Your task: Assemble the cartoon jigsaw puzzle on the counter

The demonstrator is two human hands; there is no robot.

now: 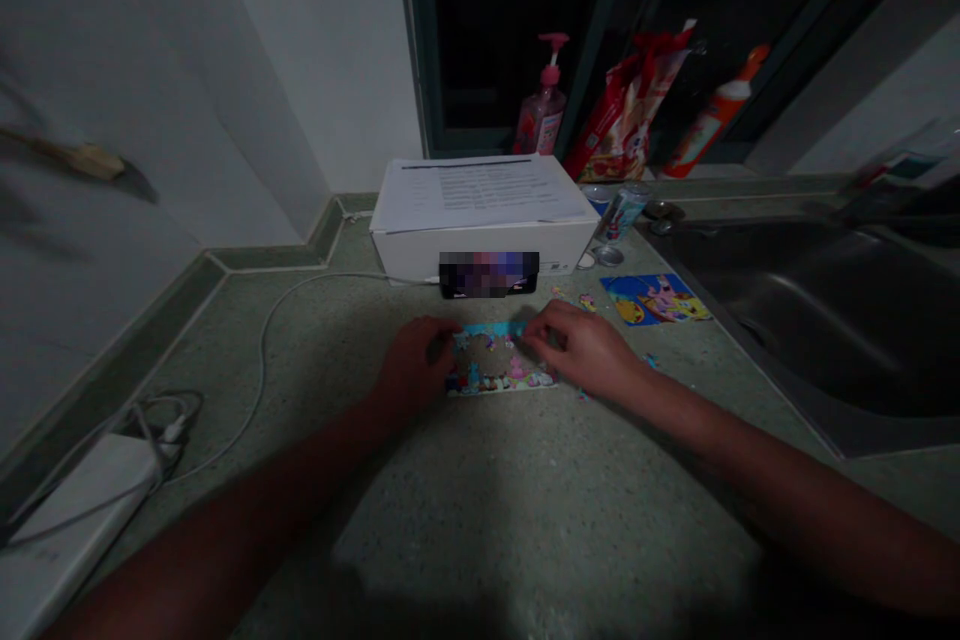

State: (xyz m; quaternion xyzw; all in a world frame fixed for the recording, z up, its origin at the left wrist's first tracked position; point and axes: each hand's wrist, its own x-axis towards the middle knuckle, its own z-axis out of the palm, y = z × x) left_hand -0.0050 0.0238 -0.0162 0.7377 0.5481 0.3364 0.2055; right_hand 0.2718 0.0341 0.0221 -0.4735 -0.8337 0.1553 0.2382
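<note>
A small jigsaw puzzle (501, 382) lies flat on the counter in front of me, with joined pieces along its border and bare counter showing in its middle. Its far edge is a light blue strip (491, 329). My left hand (418, 356) is closed at the far left corner, thumb and forefinger pressed on the edge pieces. At the strip's right end, my right hand (583, 345) pinches the border with curled fingers; its fingertips partly hide the pieces there. Loose puzzle pieces (587, 301) lie beyond and beside my right hand. A colourful picture card (655, 299) rests to the right.
A white box (480, 238) with printed paper on top stands behind the puzzle, a phone (489, 275) leaning on it. Its cable (262, 360) runs left to a white power strip (86, 520). A glass (624, 212) stands near the sink (832, 320). Bottles line the windowsill.
</note>
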